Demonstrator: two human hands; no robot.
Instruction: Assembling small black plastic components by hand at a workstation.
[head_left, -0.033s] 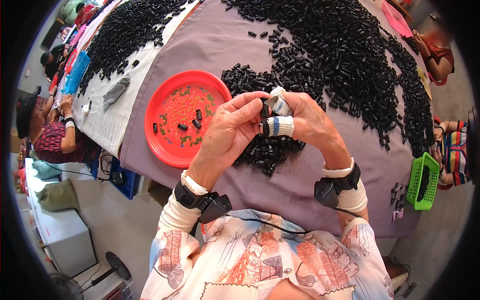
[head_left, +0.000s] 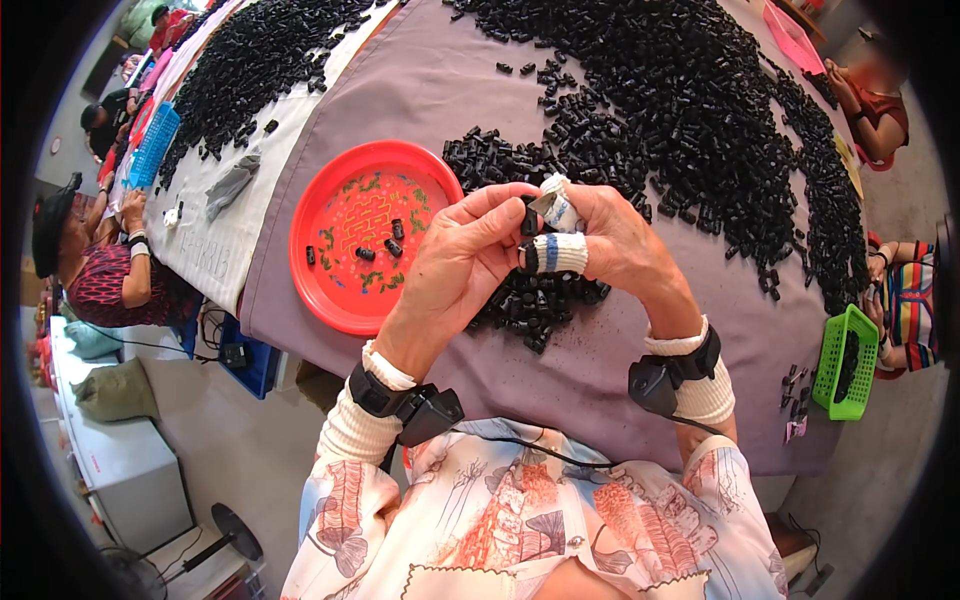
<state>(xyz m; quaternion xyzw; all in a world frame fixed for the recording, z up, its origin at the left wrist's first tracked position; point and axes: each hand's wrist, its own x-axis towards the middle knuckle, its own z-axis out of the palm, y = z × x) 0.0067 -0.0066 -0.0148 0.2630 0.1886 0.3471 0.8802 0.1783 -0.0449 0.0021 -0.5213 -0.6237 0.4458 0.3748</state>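
Observation:
Just over the near edge of the black heap, my two hands meet. My left hand pinches a small black cylindrical part between thumb and fingers. My right hand is closed against the same part, its thumb and a finger wrapped in white cloth bands with blue stripes. A small grey blade-like piece shows between its wrapped digits; most of it is hidden. Left of my hands lies a round red tray with several black parts on it. More black parts lie beneath my hands.
A large heap of black parts spreads over the mauve tablecloth. A green basket stands at the right edge, near small loose pieces. A blue basket is far left. Other people sit along both sides.

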